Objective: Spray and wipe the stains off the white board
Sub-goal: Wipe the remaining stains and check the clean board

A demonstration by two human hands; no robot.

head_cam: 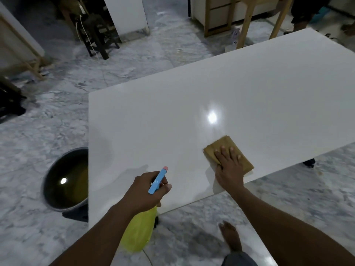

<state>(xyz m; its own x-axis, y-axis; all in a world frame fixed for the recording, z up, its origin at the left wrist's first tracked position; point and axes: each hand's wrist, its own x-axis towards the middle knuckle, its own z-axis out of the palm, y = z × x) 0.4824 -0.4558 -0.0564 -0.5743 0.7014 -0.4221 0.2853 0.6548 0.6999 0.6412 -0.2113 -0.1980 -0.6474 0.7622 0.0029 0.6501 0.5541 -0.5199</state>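
Observation:
A large glossy white board [240,89] lies flat, tilted across the view, with a lamp's glare near its middle. My left hand [146,192] grips a spray bottle [139,231] with a yellow body and a blue trigger head, held over the board's near edge with the nozzle pointing away from me. My right hand [228,166] presses flat, fingers spread, on a folded tan cloth [227,145] near the board's near right edge. No stains show on the board from here.
A dark round basin [63,181] holding murky liquid sits on the marble floor beside the board's left edge. My bare foot [230,237] stands below the near edge. Wooden frames [247,18], a dark stool [98,37] and a white panel [126,14] stand farther back.

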